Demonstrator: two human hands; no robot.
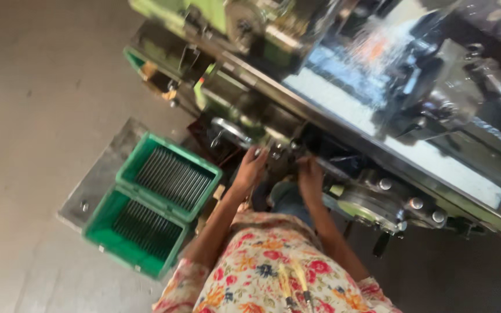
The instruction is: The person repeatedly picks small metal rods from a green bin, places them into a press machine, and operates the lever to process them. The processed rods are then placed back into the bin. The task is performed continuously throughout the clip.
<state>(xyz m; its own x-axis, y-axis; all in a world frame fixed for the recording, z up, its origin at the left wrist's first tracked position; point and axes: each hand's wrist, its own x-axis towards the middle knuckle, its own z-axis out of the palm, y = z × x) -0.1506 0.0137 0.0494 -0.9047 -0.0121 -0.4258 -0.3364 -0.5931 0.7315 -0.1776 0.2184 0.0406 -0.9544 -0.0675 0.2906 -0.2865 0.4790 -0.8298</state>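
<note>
Left hand: your left hand (250, 169) reaches up to the front edge of the green machine (343, 110); its fingers curl around a small metal part (276, 153) at the apron, though blur hides exactly how tightly
Right hand: your right hand (309, 174) sits just beside the left, fingers pressed together and bent onto the same dark area of the machine front; whether they grip anything cannot be told
Metal part: located between your two hands, at the machine's lower front edge, above your knee
Handwheel: a round silver handwheel (230, 130) sits just left of your left hand
Crates: two green crates (130, 168) stand side by side on the floor to your left, each holding a row of thin dark metal rods (172, 177)
Base plate: a grey metal plate (97, 179) lies under the crates
Sleeves: floral fabric (273, 272) covers both your upper arms
</note>
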